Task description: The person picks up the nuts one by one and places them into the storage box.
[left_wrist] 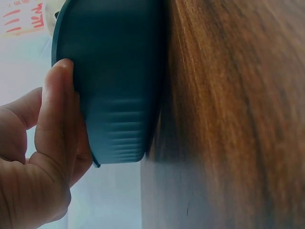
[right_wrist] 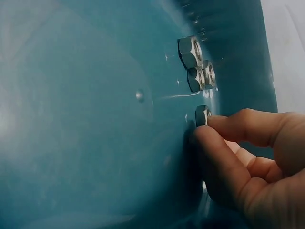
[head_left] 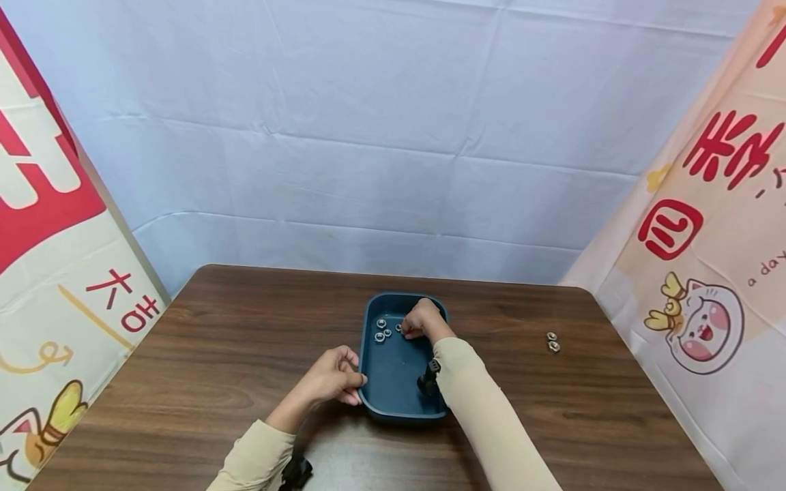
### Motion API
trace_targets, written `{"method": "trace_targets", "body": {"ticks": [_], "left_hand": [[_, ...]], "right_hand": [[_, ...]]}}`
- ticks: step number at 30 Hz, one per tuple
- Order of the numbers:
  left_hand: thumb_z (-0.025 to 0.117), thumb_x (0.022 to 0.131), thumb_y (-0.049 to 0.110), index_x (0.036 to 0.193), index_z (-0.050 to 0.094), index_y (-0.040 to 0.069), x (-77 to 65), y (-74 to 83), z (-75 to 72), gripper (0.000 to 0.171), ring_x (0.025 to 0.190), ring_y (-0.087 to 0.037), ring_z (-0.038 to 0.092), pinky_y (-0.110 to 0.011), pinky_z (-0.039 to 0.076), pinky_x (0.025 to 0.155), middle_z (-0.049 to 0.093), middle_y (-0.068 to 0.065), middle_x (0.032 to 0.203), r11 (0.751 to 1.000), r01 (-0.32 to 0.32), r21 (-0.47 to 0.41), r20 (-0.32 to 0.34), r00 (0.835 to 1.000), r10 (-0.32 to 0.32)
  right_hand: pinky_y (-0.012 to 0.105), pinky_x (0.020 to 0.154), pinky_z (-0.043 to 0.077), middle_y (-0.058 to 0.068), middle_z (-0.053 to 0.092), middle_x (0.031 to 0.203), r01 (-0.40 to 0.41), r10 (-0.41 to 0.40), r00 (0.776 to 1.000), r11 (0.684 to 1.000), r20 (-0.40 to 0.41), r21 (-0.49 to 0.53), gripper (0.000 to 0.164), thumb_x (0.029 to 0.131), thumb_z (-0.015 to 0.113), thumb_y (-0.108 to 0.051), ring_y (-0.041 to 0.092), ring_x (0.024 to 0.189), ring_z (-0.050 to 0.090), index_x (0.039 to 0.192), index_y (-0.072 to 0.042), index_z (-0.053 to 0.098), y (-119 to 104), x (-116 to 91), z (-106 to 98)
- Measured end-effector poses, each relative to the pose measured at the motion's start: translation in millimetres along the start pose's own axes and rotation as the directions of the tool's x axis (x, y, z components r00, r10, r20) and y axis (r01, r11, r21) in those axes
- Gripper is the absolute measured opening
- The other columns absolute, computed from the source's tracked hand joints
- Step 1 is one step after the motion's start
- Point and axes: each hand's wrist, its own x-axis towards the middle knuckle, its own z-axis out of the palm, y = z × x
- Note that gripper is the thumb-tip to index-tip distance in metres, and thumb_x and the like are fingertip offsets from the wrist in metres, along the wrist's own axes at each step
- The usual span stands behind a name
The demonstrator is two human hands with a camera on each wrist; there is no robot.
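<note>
A dark blue rectangular tray (head_left: 402,389) sits on the table with its long sides running away from me. My left hand (head_left: 334,375) holds its left rim; in the left wrist view the thumb (left_wrist: 59,78) lies at the rim. Inside the far part of the tray, my right hand (head_left: 424,320) pinches a metal hex nut (right_wrist: 202,116) between thumb and index finger, close over the tray floor. Three more nuts (head_left: 381,331) lie beside it toward the left wall; the right wrist view shows them as a tight cluster (right_wrist: 193,62).
Two more hex nuts (head_left: 553,341) lie on the brown wooden table (head_left: 258,314), right of the tray. A pale cloth (head_left: 344,157) hangs behind the table. Printed banners (head_left: 694,300) stand at both sides. A black strap device (head_left: 430,376) is on the right wrist.
</note>
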Motion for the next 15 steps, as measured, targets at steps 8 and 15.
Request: {"method": "trace_targets", "body": {"ticks": [8, 15], "left_hand": [[0.061, 0.078, -0.009, 0.098, 0.038, -0.010, -0.3, 0.6, 0.7, 0.031, 0.046, -0.017, 0.060, -0.028, 0.053, 0.044, 0.051, -0.012, 0.064, 1.000, -0.010, -0.001, -0.001, 1.000, 0.010], [0.061, 0.078, -0.008, 0.098, 0.038, -0.009, -2.2, 1.5, 1.0, 0.030, 0.046, -0.018, 0.060, -0.030, 0.054, 0.045, 0.052, -0.012, 0.063, 1.000, 0.001, 0.008, -0.010, 1.000, -0.001]], "right_hand": [[0.037, 0.056, 0.055, 0.007, 0.048, 0.055, 0.167, -0.164, 0.985, 0.984, 0.059, -0.057, 0.034, 0.084, 0.064, -0.002, 0.025, 0.057, 0.059, 0.057, -0.010, 0.046, -11.0, -26.7, -10.2], [0.042, 0.079, 0.050, 0.012, 0.058, 0.113, 0.400, -0.313, 0.914, 0.795, 0.257, -0.456, 0.037, 0.086, 0.068, -0.019, 0.030, 0.102, 0.056, 0.117, -0.001, 0.059, -25.3, -54.5, -21.4]]}}
